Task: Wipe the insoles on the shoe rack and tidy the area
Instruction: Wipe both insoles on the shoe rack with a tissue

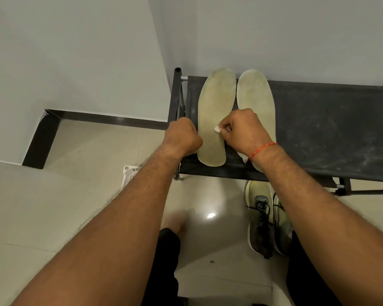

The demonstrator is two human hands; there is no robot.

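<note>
Step in hand: wiping, first of the two insoles. Both lie side by side, toes toward the wall, on the dark fabric top of the shoe rack (329, 124), at its left end. Right hand (243, 129) has fingertips curled in a tight pinch round a small white wad (217, 129), tissue or cloth, cannot say which, and the wad is pressed on the left insole (215, 102) about mid-length. Left hand (182, 135) is curled into a fist right against that insole's outer edge, apparently steadying it; whether the fingers actually grip the edge is hidden by the knuckles. The right wrist lies across the heel part of the right insole (255, 91), and a second white scrap (245, 159) shows just beside it. Appearance: left insole is dull yellow-tan, darker and grimier along the middle; right insole is paler with a whitish, slightly rough rim. Both look flat and thin, probably light enough to slide unless held. Judgement: early to middle of the task. The next move calls for firm strokes along the insole's length with the other hand bracing it, then the same on the right insole. Rack top shows pale dust smears. A pair of green shoes (263, 217) stands on the floor below the rack front, likely part of the tidying to come.
</note>
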